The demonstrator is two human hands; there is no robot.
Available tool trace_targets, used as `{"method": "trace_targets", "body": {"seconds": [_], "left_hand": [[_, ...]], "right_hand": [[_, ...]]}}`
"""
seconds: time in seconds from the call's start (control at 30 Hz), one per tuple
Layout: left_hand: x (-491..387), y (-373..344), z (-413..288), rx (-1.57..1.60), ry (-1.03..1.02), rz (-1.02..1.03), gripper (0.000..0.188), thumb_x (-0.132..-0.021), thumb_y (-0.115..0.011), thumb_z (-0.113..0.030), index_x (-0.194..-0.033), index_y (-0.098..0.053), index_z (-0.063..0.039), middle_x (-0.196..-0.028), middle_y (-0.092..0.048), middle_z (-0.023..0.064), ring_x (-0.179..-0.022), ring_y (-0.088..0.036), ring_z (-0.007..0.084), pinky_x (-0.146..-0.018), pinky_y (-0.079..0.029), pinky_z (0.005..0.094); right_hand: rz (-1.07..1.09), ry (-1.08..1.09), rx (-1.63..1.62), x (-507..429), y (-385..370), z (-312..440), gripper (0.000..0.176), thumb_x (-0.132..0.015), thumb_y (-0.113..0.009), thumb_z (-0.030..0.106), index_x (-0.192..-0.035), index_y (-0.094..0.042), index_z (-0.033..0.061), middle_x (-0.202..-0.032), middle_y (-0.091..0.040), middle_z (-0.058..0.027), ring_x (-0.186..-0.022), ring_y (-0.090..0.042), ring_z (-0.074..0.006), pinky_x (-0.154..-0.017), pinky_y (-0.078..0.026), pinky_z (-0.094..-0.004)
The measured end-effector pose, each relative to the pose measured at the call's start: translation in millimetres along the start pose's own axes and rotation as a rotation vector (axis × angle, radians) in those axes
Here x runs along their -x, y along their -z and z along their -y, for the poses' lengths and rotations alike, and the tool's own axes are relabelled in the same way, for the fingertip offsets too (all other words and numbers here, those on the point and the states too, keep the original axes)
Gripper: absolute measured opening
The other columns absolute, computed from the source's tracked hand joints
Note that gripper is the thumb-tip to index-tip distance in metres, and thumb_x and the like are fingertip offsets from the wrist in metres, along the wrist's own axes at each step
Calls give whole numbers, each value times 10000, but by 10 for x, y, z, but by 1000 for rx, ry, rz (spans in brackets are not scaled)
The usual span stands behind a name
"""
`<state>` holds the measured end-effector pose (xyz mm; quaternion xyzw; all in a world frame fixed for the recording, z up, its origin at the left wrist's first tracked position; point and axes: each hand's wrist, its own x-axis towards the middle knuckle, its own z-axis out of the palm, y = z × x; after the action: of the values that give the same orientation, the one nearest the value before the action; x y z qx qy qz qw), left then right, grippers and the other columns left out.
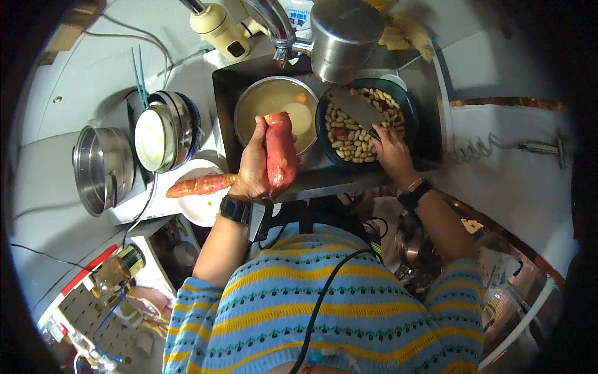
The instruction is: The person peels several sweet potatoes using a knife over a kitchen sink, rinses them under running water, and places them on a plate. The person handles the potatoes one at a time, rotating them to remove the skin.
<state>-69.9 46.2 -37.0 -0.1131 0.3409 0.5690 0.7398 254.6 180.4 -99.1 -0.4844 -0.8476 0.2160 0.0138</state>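
Observation:
My left hand (253, 170) grips a red-skinned sweet potato (281, 156), held upright over the near rim of a metal basin (239, 119) of cloudy water. A pale round thing (297, 117) and a small orange piece (300, 97) show in that water. My right hand (394, 149) is closed on the black handle of a broad-bladed kitchen knife (357, 108). The blade lies across a dark green tub (412, 119) of unshelled peanuts (362, 146), with a reddish piece (341, 134) among them. Beside my left wrist, a second sweet potato (201, 185) rests across a white plate (198, 212).
Both vessels stand in a metal sink (226, 89), under a chrome faucet (280, 35) with a metal cylinder (345, 39) attached. At left are stacked bowls (152, 140) and a steel pot (103, 170). A cream-coloured fixture (219, 32) sits behind the sink.

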Motion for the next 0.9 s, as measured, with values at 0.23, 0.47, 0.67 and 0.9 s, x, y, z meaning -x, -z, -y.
{"method": "trace_targets", "body": {"seconds": [0.23, 0.47, 0.67, 0.9], "left_hand": [[0, -101, 70, -20, -110, -81, 562, -1081, -384, -511, -1407, -459, -59, -1275, -614, 146, -1152, -626, 317, -989, -516, 542], [-20, -231, 161, -161, -216, -24, 478, -1076, -487, -417, -1413, -455, -80, -1317, -569, 104, -1199, -597, 258, -990, -542, 489], [-7, -270, 117, -313, -285, -37, 447, -1052, -567, -358, -1389, -516, -70, -1364, -575, 115, -1271, -562, 264, -1062, -493, 484], [92, -373, 77, -398, -317, 40, 519, -1019, -611, -430, -1389, -503, -82, -1292, -603, 86, -1198, -602, 195, -988, -536, 385]], "right_hand": [[-17, 127, 85, -161, -236, -327, 406, -958, -599, 123, -1361, -562, 89, -1229, -603, -226, -1125, -577, -440, -961, -486, -484], [437, -152, -1316, -179, 159, 830, 534, -1024, -599, 416, -1365, -536, 9, -1208, -666, -144, -1084, -674, -266, -888, -547, -372], [106, 307, -829, -76, 440, 1334, 566, -973, -705, 355, -1366, -519, -9, -1129, -691, -142, -1011, -683, -228, -867, -552, -352], [524, -66, -1222, -56, 590, 1248, 537, -1006, -667, 306, -1427, -496, 19, -1106, -659, -55, -898, -650, -101, -769, -531, -257]]}}
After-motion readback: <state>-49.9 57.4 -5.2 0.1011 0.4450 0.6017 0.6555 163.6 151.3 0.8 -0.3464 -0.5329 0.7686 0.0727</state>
